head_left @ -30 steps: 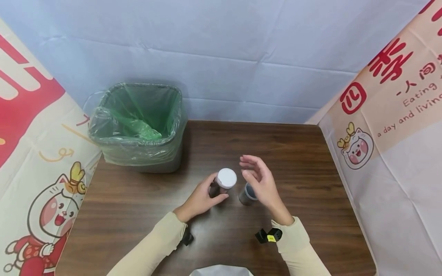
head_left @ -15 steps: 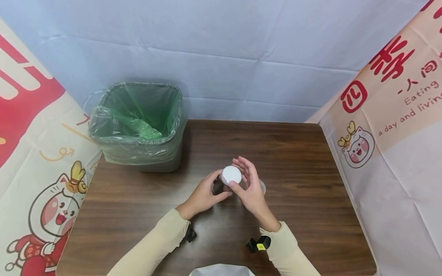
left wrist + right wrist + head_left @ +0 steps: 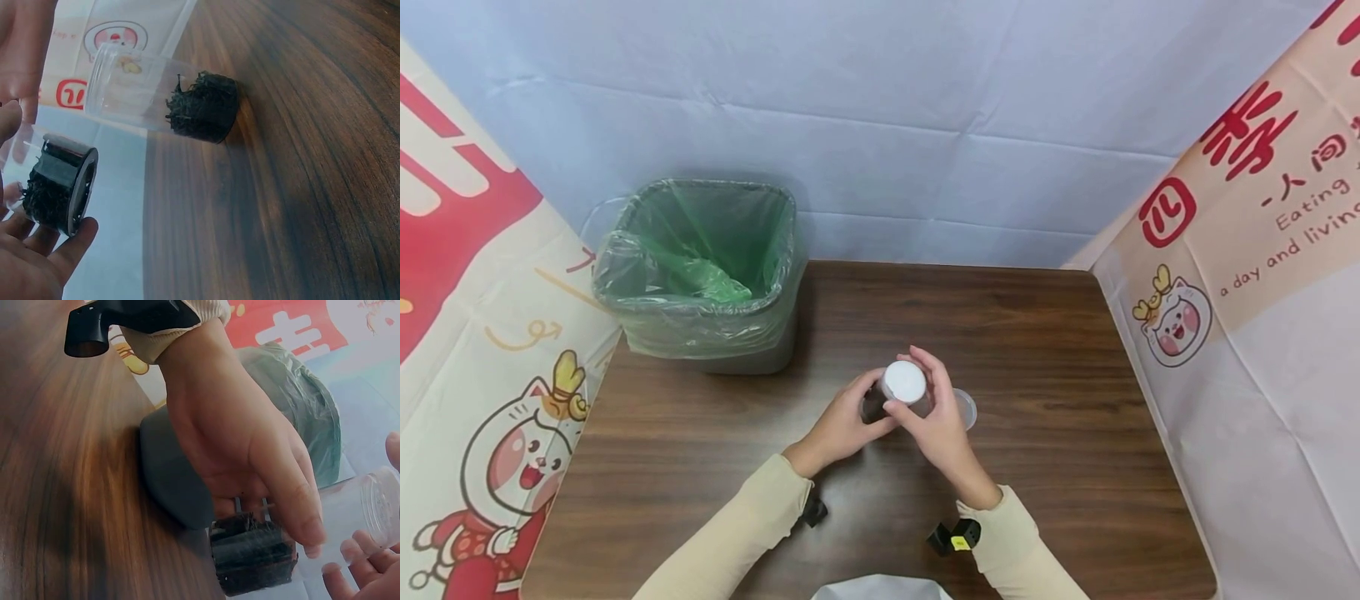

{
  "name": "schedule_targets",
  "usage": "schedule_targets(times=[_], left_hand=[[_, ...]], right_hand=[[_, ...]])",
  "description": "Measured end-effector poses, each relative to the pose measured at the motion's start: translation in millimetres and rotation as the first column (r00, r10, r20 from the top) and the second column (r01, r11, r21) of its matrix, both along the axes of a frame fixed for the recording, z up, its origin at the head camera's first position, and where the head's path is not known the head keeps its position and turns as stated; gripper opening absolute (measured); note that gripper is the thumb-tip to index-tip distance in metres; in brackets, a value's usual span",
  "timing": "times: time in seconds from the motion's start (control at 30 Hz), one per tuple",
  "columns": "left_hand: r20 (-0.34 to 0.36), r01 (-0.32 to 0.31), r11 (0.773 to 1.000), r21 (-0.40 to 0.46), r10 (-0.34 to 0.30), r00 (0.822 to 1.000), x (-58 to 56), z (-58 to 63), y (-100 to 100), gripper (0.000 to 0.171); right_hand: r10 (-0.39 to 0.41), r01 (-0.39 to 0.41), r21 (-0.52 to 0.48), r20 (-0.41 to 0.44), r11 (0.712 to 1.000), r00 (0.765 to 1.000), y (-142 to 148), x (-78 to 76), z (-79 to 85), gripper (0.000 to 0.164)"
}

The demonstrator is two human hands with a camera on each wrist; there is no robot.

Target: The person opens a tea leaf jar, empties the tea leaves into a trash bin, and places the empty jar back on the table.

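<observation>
A clear plastic jar with a white top (image 3: 904, 382) is between both hands above the tabletop (image 3: 1015, 350). My left hand (image 3: 844, 425) grips it low from the left side. My right hand (image 3: 942, 421) curls round its upper part, thumb in front and fingers behind. Black shreds fill the base of this jar (image 3: 59, 181). In the right wrist view, left-hand fingers wrap the dark base, while right-hand fingertips (image 3: 340, 575) touch the clear upper wall. A second clear jar (image 3: 169, 97), also with black shreds at the bottom, stands on the table beyond my right hand, which partly hides it in the head view.
A grey bin (image 3: 752, 358) with a green plastic liner (image 3: 700, 325) stands at the back left of the table. Wood-grain tabletop extends to the right. Pale cloth (image 3: 880, 125) hangs behind, and printed banners (image 3: 1247, 250) line both sides.
My right hand has come in from above the second jar, moving left and down onto the white-topped jar. My left hand and its jar have shifted slightly right.
</observation>
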State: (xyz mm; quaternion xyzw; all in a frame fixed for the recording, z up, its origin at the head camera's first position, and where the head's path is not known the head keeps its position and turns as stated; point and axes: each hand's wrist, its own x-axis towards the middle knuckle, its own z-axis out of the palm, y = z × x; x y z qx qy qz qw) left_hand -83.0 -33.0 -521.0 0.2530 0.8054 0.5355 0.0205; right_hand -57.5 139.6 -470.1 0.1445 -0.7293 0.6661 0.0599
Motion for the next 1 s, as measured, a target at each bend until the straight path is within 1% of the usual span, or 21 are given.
schedule_targets(times=[0.3,0.47,0.6,0.7,1.0], left_hand=[[0.003,-0.001,1.0,0.011,0.001,1.0,-0.4,-0.2,0.3,0.063],[-0.005,-0.002,1.0,0.013,0.002,1.0,-0.5,0.2,-0.2,0.064],[0.012,0.001,1.0,0.023,-0.001,1.0,0.1,0.7,-1.0,0.066],[0.026,0.002,0.999,0.04,-0.003,1.0,1.1,1.1,-1.6,0.068],[0.035,-0.013,0.998,0.054,0.011,0.999,2.7,-1.0,-1.3,0.059]], right_hand=[[-0.016,0.016,0.006,-0.004,1.0,1.0,-3.6,-1.1,-1.8,0.071],[-0.019,0.019,0.014,0.017,1.0,1.0,-4.5,-1.4,-3.3,0.074],[-0.025,0.025,0.031,0.015,0.999,1.0,-5.2,-1.7,-3.9,0.074],[-0.022,0.022,0.033,0.007,0.999,1.0,-4.8,-1.9,-4.9,0.071],[-0.013,0.013,0.021,-0.01,1.0,1.0,-3.9,-1.5,-7.7,0.065]])
